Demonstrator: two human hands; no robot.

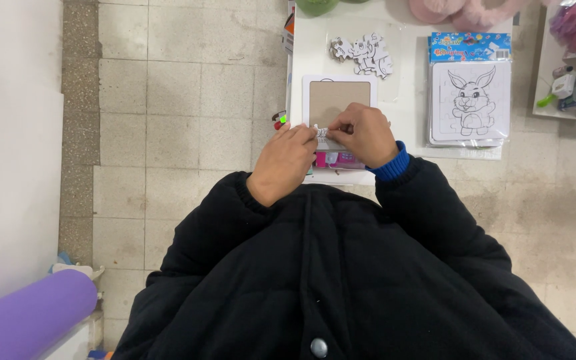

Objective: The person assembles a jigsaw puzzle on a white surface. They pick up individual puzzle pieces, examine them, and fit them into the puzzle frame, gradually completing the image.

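Note:
My left hand (283,162) and my right hand (363,134) meet over the near edge of a white puzzle tray (306,93) with a bare brown inside. Together their fingertips pinch small white puzzle pieces (321,132) printed with black outlines. A loose heap of similar pieces (363,53) lies on the white table beyond the tray. Both sleeves are black, with a blue cuff on the right wrist.
A wrapped stack of rabbit outline puzzles (469,100) lies right of the tray. A pink box (335,159) sits under my hands at the table edge (293,67). A shelf with small toys (571,87) is at the far right. A purple roll (28,317) is at lower left.

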